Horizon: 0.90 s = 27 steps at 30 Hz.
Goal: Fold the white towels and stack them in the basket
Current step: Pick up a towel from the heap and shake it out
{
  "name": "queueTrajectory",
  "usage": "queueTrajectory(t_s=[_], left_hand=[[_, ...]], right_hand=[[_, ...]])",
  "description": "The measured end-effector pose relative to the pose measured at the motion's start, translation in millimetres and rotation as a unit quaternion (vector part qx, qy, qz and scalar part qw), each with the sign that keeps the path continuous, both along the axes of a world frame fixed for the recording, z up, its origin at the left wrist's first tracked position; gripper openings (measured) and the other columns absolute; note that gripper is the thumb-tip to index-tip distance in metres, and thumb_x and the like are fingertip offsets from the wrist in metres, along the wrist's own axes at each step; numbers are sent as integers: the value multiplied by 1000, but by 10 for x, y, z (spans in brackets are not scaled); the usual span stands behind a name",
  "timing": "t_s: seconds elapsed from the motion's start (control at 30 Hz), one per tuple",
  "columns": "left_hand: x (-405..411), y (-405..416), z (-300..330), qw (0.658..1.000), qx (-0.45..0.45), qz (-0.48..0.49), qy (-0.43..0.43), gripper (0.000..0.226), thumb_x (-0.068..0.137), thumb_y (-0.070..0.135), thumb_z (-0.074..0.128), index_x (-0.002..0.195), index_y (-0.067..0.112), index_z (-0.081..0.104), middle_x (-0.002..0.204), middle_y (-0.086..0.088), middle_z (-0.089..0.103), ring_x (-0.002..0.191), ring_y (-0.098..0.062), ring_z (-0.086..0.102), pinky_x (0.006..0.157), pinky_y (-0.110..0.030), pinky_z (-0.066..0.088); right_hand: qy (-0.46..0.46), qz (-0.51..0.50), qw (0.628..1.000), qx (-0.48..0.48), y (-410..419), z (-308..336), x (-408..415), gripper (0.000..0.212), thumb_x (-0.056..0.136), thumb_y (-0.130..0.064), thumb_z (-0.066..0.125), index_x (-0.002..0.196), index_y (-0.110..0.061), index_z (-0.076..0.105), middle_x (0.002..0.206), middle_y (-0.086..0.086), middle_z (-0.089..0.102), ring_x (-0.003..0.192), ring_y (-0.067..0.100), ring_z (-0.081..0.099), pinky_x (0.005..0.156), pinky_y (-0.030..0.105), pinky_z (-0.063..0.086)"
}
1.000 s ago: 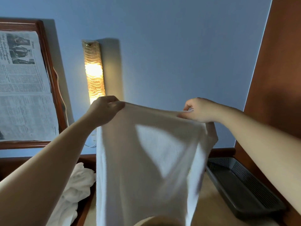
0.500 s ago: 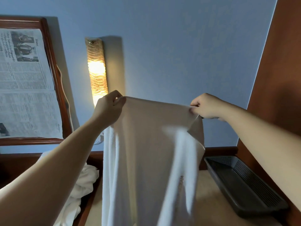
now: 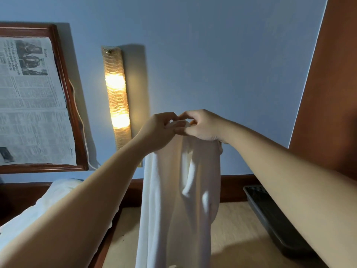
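At centre frame the left hand (image 3: pixel 158 130) and right hand (image 3: pixel 202 125) meet, fingertips touching, each pinching the top edge of a white towel (image 3: pixel 181 200). The towel hangs doubled lengthwise down to the bottom edge. A dark mesh basket (image 3: pixel 270 215) sits at lower right on the tan surface (image 3: pixel 231 229). More white towels (image 3: pixel 48 200) lie heaped at lower left. A lit wall lamp (image 3: pixel 116 97) stands left of centre.

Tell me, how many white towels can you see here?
2: one white towel hangs from both hands at the middle; a crumpled towel heap lies lower left, maybe hiding more.
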<state>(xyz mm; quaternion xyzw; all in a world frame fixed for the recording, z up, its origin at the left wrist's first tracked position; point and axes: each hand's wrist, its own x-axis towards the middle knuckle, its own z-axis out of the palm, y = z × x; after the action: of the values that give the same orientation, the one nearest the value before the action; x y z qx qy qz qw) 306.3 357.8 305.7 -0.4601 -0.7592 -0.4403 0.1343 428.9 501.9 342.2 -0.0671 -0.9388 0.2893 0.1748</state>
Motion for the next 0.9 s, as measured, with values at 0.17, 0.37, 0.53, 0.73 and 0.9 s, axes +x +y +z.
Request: queueTrajectory(t_s=[0.17,0.37,0.53,0.73,0.9], left_hand=[[-27,-81,-128,1000,4,-12,-9,23,96,48,69,87,27,73,59,0,48,50,-7,38,45,-17,27],[-67,-113,-203,1000,-1,-2,-11,24,96,50,68,86,29,70,67,-9,58,52,-8,45,53,-28,37],[-75,-133,-362,1000,-20,5,-13,28,93,50,71,87,23,65,74,-1,68,64,-12,62,54,-25,46],[-85,-182,-800,995,39,-5,-96,19,94,41,73,84,26,65,73,5,69,60,-12,62,54,-24,46],[-117,-301,-1069,992,-3,9,-123,22,95,43,72,86,24,67,74,-2,70,56,-3,56,52,-17,42]], right_hand=[[-42,-38,994,92,82,8,3,18,94,-44,73,101,-27,73,78,-12,66,75,9,62,66,24,44],[-38,-52,993,101,138,-63,-29,24,97,-45,68,86,-24,64,76,-5,70,70,16,65,67,31,46],[25,-86,986,139,183,107,13,26,96,-42,70,80,-22,61,73,-8,59,69,12,54,62,31,38],[31,-140,972,184,352,168,106,26,93,-48,69,83,-26,61,83,-12,61,80,10,58,64,30,37],[39,-187,966,173,595,89,229,28,94,-49,68,82,-25,59,86,-11,62,84,18,60,65,30,38]])
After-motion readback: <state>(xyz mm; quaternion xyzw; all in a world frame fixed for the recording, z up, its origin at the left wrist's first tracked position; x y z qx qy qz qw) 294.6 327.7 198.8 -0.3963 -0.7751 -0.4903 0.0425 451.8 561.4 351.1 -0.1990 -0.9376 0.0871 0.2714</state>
